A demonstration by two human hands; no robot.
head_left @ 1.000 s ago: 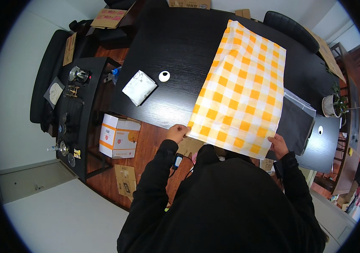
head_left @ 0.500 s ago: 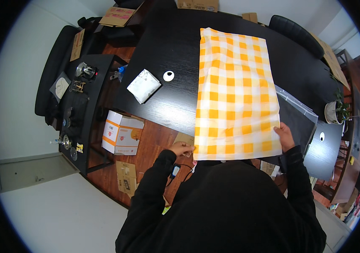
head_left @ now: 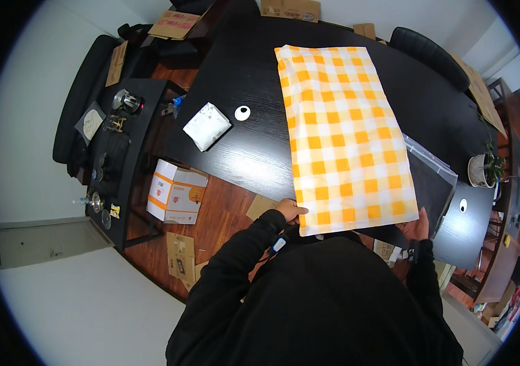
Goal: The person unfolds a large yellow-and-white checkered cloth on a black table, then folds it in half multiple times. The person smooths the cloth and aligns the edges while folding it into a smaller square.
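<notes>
A yellow-and-white checked cloth [head_left: 348, 137] lies lengthwise over the dark table, its near edge reaching the table's front by my body. My left hand [head_left: 290, 210] pinches the near left corner, thumb on top. At the near right corner is my right hand [head_left: 417, 227], with its thumb by the edge and its fingers partly hidden below the cloth. Under the cloth's right side, a dark flat sheet with a clear plastic edge [head_left: 430, 154] sticks out. Left of the cloth lie a white wrapped packet [head_left: 207, 126] and a white-and-black googly eye [head_left: 242, 113].
A second googly eye [head_left: 463, 205] and a potted plant [head_left: 480, 170] stand on the table's right side. A black chair [head_left: 429, 55] is at the far edge. On the floor to the left are a white-and-orange carton [head_left: 178, 192] and flattened cardboard [head_left: 181, 259].
The cloth's near end has swung right and its far end slightly left, so it now lies slanted. Both hands have moved right with it, the right one also lower.
</notes>
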